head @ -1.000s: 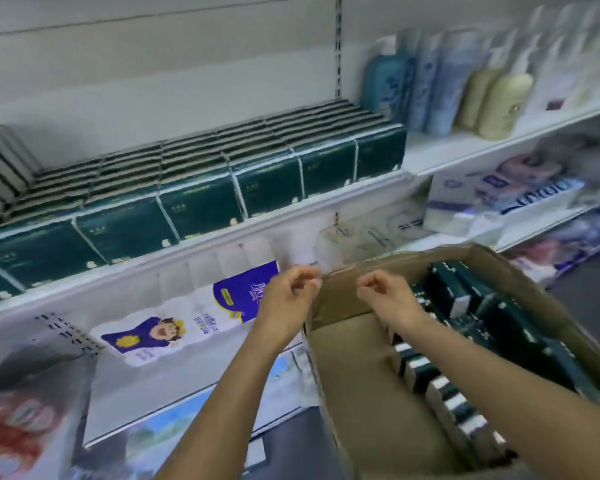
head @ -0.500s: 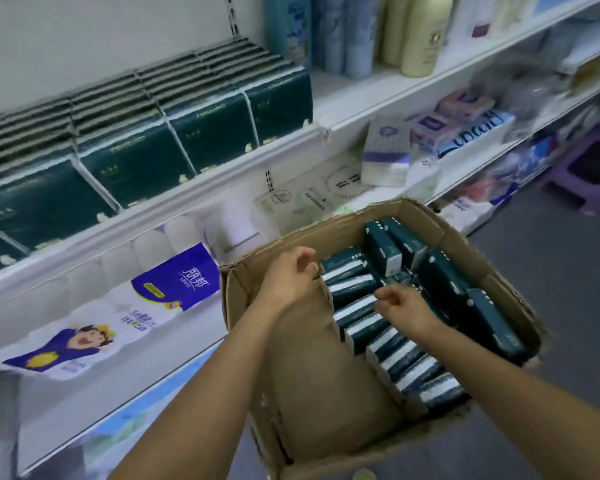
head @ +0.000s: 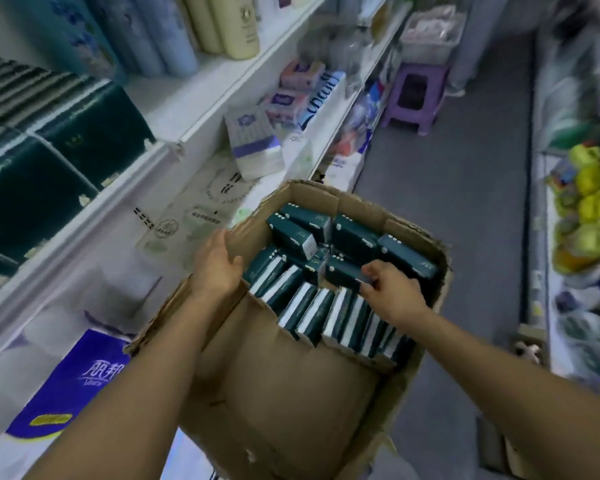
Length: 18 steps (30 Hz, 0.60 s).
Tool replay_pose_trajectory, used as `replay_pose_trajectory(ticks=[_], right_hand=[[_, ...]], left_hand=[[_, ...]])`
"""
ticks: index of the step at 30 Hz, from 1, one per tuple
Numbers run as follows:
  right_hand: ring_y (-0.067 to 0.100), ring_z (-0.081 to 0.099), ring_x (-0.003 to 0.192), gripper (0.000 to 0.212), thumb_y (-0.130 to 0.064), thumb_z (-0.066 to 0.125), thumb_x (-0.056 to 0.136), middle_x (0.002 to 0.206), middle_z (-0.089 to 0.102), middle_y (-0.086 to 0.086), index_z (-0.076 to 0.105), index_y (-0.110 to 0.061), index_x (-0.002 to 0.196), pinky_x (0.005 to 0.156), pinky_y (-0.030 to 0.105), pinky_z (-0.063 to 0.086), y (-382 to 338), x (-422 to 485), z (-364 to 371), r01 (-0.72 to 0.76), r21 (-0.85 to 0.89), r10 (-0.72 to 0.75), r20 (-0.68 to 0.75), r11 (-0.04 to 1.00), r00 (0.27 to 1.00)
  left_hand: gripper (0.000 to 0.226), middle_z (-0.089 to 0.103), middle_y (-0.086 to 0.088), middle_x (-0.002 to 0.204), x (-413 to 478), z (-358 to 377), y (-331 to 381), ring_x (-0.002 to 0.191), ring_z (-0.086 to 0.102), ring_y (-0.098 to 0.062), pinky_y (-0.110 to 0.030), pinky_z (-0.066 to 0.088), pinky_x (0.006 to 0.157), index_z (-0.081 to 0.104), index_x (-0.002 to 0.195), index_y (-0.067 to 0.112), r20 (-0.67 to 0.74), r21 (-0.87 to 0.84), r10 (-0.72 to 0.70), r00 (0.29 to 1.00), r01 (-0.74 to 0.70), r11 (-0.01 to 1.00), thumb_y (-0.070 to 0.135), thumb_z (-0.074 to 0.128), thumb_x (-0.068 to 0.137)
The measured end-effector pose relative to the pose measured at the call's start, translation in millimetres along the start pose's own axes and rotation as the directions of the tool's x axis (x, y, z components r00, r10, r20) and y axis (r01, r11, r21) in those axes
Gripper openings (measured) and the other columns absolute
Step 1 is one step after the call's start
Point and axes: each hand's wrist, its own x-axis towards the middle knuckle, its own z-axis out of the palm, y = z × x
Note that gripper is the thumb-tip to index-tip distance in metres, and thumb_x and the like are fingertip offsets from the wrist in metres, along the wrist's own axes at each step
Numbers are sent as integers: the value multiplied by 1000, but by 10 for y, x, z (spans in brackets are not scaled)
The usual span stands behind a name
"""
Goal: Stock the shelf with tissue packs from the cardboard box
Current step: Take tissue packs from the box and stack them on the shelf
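Right hand [head: 392,296]: fingers [head: 374,271] pinch tissue pack [head: 340,271] end. Left hand [head: 217,268] clasps cardboard box [head: 291,393] wall, 9 o'clock. Risk: shallow pinch slips; box tips if released.

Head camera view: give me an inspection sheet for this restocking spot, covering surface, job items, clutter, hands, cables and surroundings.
Surface: white shelf, stocked packs along its front.
Job's things: cardboard box open; tissue packs fill its far half, near half bare.
Clutter: purple stool in the aisle.
Hands: left hand holds the box's left wall; right hand pinches a loose pack.
Cables: nothing seen.
Surroundings: bottles beside the stocked packs, grey floor.
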Motion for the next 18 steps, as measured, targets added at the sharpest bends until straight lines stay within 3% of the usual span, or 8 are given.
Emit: replay_pose_trajectory(ticks=[5,8,9,11,13,16,18], right_hand=[[26,40,120,32,-26,55,91,127,49,4,54,-22,123,95,39,31,123,-283,-38,-86,-166,32,-307,982,951],[28,37,118,42,-19,62,84,129,40,8,50,-17,124,92,40,33,240,-501,-1,-247,-47,187,-521,968,833],[30,38,118,46,-17,63,82,129,39,10,47,-14,126,90,41,36,294,-544,18,-296,64,284,-527,953,801],[33,48,112,50,-17,62,85,131,38,13,41,-9,130,83,40,43,408,-592,63,-364,317,473,-409,876,781],[32,57,97,37,-19,57,90,119,51,15,46,-6,122,71,36,45,495,-596,116,-411,460,562,-262,787,784],[28,52,78,7,-12,50,91,90,57,14,51,-5,89,66,32,39,530,-567,131,-415,422,548,-267,806,793],[25,48,68,18,-7,48,90,73,52,8,47,-9,72,61,30,36,520,-525,68,-374,399,504,-299,837,810]], left_hand=[[64,35,-15,149,250,53,-145,135,37,-33,-47,31,114,27,149,13,42,78,-8,999,5,997,19,58,93],[53,46,-16,140,348,110,-254,126,46,-35,-52,37,107,35,142,16,49,82,-8,999,4,997,22,56,94],[49,50,-16,136,377,124,-271,121,50,-36,-53,40,103,37,140,17,50,80,-12,999,8,997,23,54,95],[39,56,-18,127,369,144,-251,113,54,-37,-51,45,98,43,134,13,35,88,-30,999,27,996,22,50,96],[29,61,-19,117,342,143,-202,106,57,-38,-46,47,92,52,125,10,2,94,-33,999,33,995,18,47,98],[29,64,-22,113,294,119,-159,103,59,-41,-45,49,90,59,121,8,-40,84,-14,999,17,996,11,46,96],[30,65,-23,114,223,66,-157,106,60,-40,-45,49,91,61,121,7,-43,100,-40,998,44,994,5,47,94]])
